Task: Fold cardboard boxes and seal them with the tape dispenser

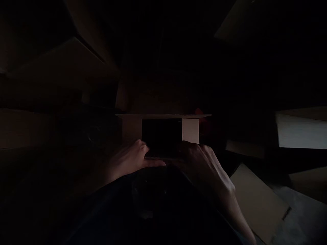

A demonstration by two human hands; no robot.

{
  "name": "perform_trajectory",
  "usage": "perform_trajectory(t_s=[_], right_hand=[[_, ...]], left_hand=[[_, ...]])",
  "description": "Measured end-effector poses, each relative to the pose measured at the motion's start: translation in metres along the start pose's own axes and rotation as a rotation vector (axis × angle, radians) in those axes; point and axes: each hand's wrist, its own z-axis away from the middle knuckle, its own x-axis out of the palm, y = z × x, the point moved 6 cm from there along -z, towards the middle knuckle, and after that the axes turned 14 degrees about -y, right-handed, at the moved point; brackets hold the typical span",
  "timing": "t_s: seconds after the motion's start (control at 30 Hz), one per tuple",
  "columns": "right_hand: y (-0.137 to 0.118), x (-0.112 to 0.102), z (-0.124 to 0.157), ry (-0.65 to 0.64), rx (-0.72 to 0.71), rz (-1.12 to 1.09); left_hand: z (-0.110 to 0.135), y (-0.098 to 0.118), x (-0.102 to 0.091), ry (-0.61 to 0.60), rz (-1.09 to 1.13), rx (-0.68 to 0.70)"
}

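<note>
The scene is very dark. Both hands hold a flat black rectangular object [161, 137], perhaps a phone, at the centre of the view. My left hand [130, 160] grips its left lower edge with fingers curled. My right hand [204, 163] grips its right lower edge, fingers wrapped round it. Behind the object stands a pale cardboard box [190, 130] with an open flap [163, 116] along its top.
Cardboard boxes surround the spot: large ones at the upper left [63, 64], a flat cardboard piece [258, 200] at the lower right, a pale box [301, 131] at the right edge. My dark-clothed lap [153, 211] fills the bottom centre.
</note>
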Motion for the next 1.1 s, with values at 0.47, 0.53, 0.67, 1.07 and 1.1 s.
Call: perform_trajectory(t_s=[0.47, 0.53, 0.67, 1.07, 1.1], right_hand=[[0.007, 0.001, -0.005, 0.077, 0.036, 0.011], [0.008, -0.001, -0.007, 0.085, 0.032, 0.017], [0.011, -0.001, -0.012, 0.082, 0.013, 0.004], [0.026, -0.007, -0.034, 0.554, -0.146, -0.040], [0.029, -0.005, -0.039, 0.580, -0.112, -0.034]], left_hand=[[-0.010, -0.011, -0.003, -0.086, 0.061, -0.039], [-0.011, -0.013, -0.005, -0.076, 0.060, -0.011], [-0.014, -0.011, -0.012, -0.075, 0.052, 0.068], [-0.026, -0.010, -0.034, 0.442, -0.186, 0.276], [-0.029, -0.012, -0.035, 0.498, -0.218, 0.280]])
